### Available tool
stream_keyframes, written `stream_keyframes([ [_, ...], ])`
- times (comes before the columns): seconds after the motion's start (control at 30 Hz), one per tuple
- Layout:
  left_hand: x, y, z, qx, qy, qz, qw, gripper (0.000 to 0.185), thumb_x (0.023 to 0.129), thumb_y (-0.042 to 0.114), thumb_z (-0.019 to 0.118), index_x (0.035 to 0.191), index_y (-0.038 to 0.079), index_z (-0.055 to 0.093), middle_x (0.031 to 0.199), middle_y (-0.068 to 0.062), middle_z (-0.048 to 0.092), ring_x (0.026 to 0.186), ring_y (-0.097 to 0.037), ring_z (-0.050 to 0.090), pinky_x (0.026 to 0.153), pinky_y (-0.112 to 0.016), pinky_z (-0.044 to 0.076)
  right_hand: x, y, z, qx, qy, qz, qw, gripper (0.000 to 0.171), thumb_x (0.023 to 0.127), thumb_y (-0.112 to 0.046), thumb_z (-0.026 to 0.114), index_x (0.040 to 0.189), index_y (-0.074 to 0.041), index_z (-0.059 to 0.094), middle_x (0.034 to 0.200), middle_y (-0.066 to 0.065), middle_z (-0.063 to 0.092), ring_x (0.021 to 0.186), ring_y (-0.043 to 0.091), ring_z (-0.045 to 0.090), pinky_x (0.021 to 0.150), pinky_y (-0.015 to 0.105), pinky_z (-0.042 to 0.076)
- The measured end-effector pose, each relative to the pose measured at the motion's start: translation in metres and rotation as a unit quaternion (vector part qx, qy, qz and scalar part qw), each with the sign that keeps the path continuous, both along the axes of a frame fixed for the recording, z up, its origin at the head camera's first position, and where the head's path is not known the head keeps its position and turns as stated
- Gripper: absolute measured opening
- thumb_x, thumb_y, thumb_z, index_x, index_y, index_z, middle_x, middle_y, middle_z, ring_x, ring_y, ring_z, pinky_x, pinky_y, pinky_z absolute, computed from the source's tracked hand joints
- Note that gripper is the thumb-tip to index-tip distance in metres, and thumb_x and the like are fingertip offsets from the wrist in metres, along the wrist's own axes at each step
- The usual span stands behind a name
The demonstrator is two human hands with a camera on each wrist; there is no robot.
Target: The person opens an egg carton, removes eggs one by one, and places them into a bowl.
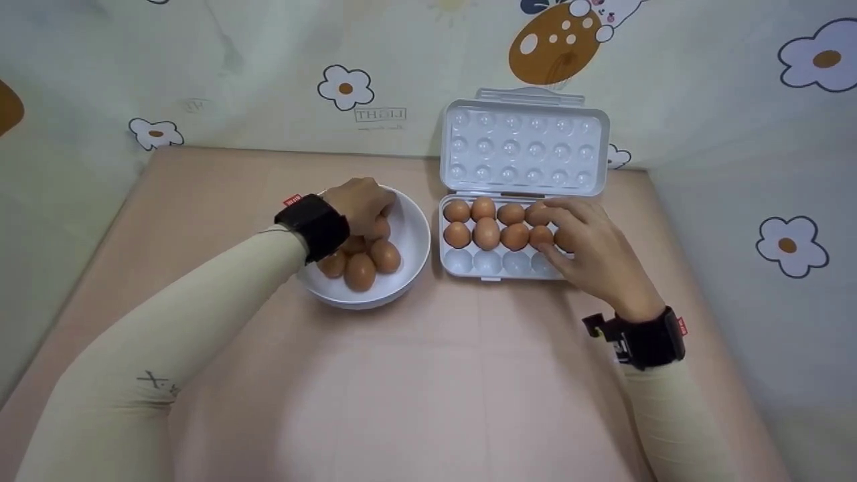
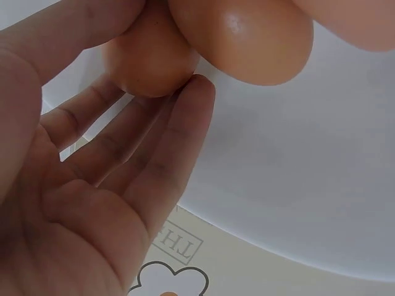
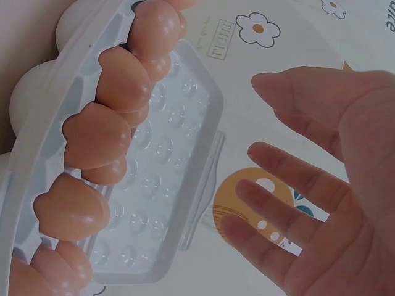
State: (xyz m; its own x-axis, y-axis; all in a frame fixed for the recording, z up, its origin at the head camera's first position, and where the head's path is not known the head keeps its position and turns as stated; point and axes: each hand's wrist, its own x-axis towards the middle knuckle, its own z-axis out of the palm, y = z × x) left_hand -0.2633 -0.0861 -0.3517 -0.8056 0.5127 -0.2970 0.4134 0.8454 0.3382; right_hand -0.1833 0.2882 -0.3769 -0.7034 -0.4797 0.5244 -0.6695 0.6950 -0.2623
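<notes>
In the head view, my left hand (image 1: 361, 203) reaches down into a white bowl (image 1: 416, 244) that holds several brown eggs (image 1: 360, 272). Seen from the left wrist, its thumb and fingers pinch one egg (image 2: 151, 65), beside another egg (image 2: 250, 40). My right hand (image 1: 596, 251) hovers at the right part of a white egg carton (image 1: 458, 262), fingers spread and slightly bent, hiding the carton's right end. In the right wrist view, the right hand (image 3: 333, 216) holds nothing. Eggs (image 3: 95, 135) fill the visible part of the carton's two back rows; the visible front-row cups are bare.
The carton's dimpled lid (image 1: 525, 148) stands raised behind it, near a patterned backdrop (image 1: 268, 73). Bowl and carton sit side by side on a pinkish tabletop (image 1: 415, 388), the bowl at left.
</notes>
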Motion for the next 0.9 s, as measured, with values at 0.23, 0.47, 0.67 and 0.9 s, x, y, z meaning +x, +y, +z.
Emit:
stream_keyframes([
  [0.23,0.002,-0.001,-0.002,0.002,-0.018,0.005,0.9998,0.015,0.097,0.009,0.072,0.109,0.001,0.068,0.105,-0.013,0.065,0.097,-0.03,0.059,0.088,-0.04,0.048,0.0,0.004,0.001,0.004,0.011,0.006,1.0,0.039,0.086,0.001,0.086,0.121,-0.01,0.074,0.131,0.009,0.069,0.121,0.028,0.06,0.1,0.038,0.05],
  [0.47,-0.001,0.0,-0.003,-0.007,0.001,-0.007,1.0,0.026,0.096,0.015,0.079,0.117,0.004,0.069,0.112,-0.014,0.067,0.101,-0.03,0.059,0.093,-0.042,0.051,0.0,0.013,0.005,0.008,-0.006,-0.023,1.0,0.043,0.083,0.008,0.083,0.122,-0.006,0.073,0.129,0.013,0.068,0.121,0.033,0.061,0.101,0.047,0.051],
  [0.67,0.011,0.001,0.011,0.054,0.032,-0.007,0.998,0.043,0.092,0.009,0.08,0.132,0.01,0.066,0.127,-0.012,0.066,0.109,-0.028,0.057,0.101,-0.043,0.051,-0.002,0.024,0.01,0.011,-0.018,-0.035,0.999,0.035,0.084,0.004,0.085,0.116,-0.006,0.074,0.122,0.012,0.071,0.113,0.031,0.063,0.091,0.044,0.053],
  [0.9,0.038,0.011,0.019,0.132,0.084,-0.015,0.9875,0.042,0.096,0.016,0.079,0.135,0.016,0.064,0.13,-0.01,0.065,0.115,-0.027,0.058,0.106,-0.046,0.05,-0.002,0.042,0.012,0.025,-0.079,-0.077,0.994,0.038,0.083,0.009,0.079,0.119,-0.005,0.074,0.125,0.014,0.07,0.116,0.032,0.064,0.095,0.05,0.053],
])
